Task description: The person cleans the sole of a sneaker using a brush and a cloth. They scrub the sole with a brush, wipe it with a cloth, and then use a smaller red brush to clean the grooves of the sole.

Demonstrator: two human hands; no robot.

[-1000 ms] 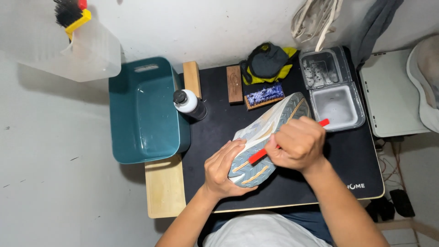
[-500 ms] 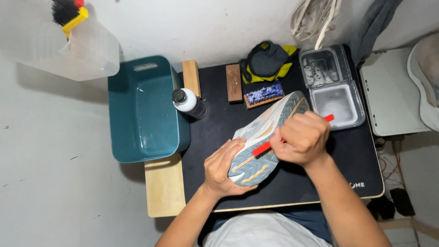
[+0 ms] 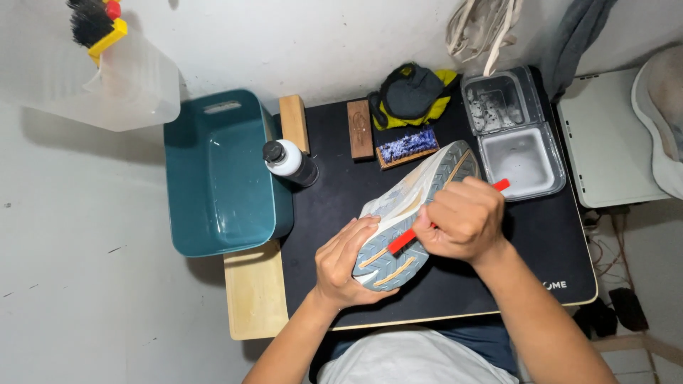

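Your left hand (image 3: 346,264) grips the shoe (image 3: 416,206) sole-up over the bench (image 3: 541,242). Right hand (image 3: 462,220) fingers are closed around a red tool (image 3: 402,240) pressed on the sole. Bottle (image 3: 290,161) sits at 10 o'clock.

Left of left hand (image 3: 348,264): bare black mat (image 3: 320,213), open up to the bottle (image 3: 290,162) and teal tub (image 3: 220,174).
Ahead of right hand (image 3: 462,219): blocked by clear two-part container (image 3: 516,135), just beside the sneaker (image 3: 405,213) toe.
Beyond sneaker: blue-bristle brush (image 3: 407,147), wooden block (image 3: 360,128), cap (image 3: 409,92) crowd the far edge.
Right of right hand: mat open to its corner.
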